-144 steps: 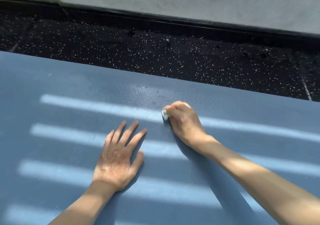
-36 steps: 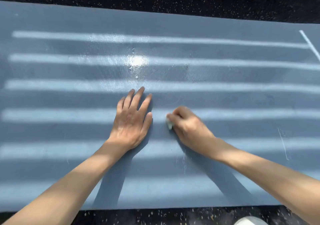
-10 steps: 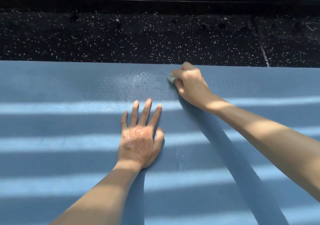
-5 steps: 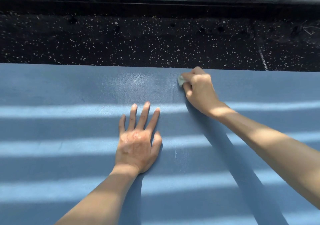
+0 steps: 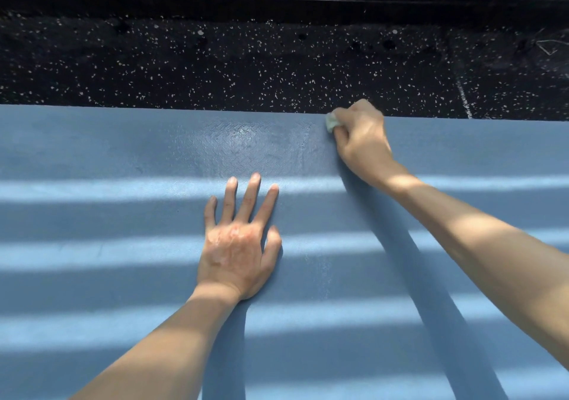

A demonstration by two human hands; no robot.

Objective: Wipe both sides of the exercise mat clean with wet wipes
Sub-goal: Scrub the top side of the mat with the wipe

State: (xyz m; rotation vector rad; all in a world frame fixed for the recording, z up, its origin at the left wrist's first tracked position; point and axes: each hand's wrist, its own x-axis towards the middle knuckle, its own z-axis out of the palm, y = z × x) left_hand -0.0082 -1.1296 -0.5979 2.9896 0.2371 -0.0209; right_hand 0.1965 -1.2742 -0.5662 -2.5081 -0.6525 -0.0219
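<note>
Step in hand: wiping the upper face of the flat blue foam exercise mat (image 5: 123, 153), far-edge pass. The mat lies spread on the black rubber floor with white speckles (image 5: 246, 67), and sunlight falls across it in bands.

Right hand (image 5: 360, 140): grip clamped on a small, balled-up pale green wet wipe (image 5: 331, 122). The fingers are curled round it and only a corner shows at the knuckles. The wipe sits on the mat right at its far edge.

Left hand (image 5: 237, 245): palm down on the mat, nearer the person, with the fingers straight and spread. It holds nothing and looks to be pinning the mat in place.

A damp glossy patch (image 5: 243, 140) lies just left of the wipe. I judge that strip to be done.

Progress: one face is only partly wiped; the underside is hidden, so its state is unknown.

Next move calls for steady downward pressure and overlapping strokes out from the damp patch into dry mat, keeping the wipe off the floor (grit risk). The mat would then need turning over.

Writing: no brand, label or legible text anywhere, only a thin white line (image 5: 463, 100) on the floor at right.
</note>
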